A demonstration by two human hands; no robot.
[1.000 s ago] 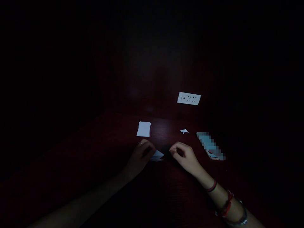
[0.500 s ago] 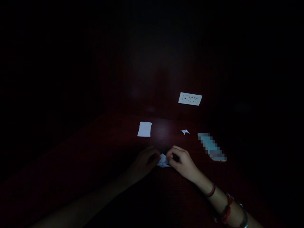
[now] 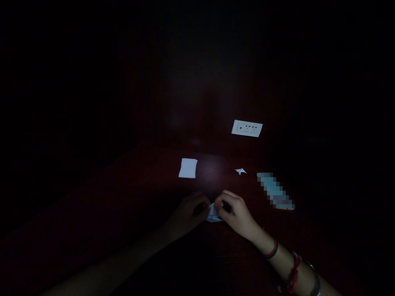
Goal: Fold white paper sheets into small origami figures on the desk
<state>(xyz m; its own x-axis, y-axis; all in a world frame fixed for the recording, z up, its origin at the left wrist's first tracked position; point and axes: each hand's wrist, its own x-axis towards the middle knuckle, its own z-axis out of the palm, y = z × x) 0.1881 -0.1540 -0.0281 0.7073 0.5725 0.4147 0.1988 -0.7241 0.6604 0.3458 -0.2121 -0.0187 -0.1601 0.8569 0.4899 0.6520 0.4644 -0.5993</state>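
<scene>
Between my two hands, low over the dark red table, is a small piece of folded white paper (image 3: 213, 217). My left hand (image 3: 193, 213), in deep shadow, pinches its left side with thumb and forefinger. From the right, my right hand (image 3: 235, 211) grips the paper with curled fingers, and bracelets circle that forearm. Creases and a raised flap show in the paper, while its upper edges are partly hidden by my fingertips. Farther back lies a small folded white paper figure (image 3: 240, 171), apart from both hands.
A stack of white paper sheets (image 3: 188, 168) lies beyond my left hand. At the right rests a phone (image 3: 275, 191) with a blurred-out screen. A white wall socket (image 3: 247, 128) sits on the dark panel behind the table (image 3: 148, 172). The surroundings are very dark.
My hands have drawn slightly closer together on the folded paper, and its visible part is narrower and a little nearer to me. The other things have stayed in place.
</scene>
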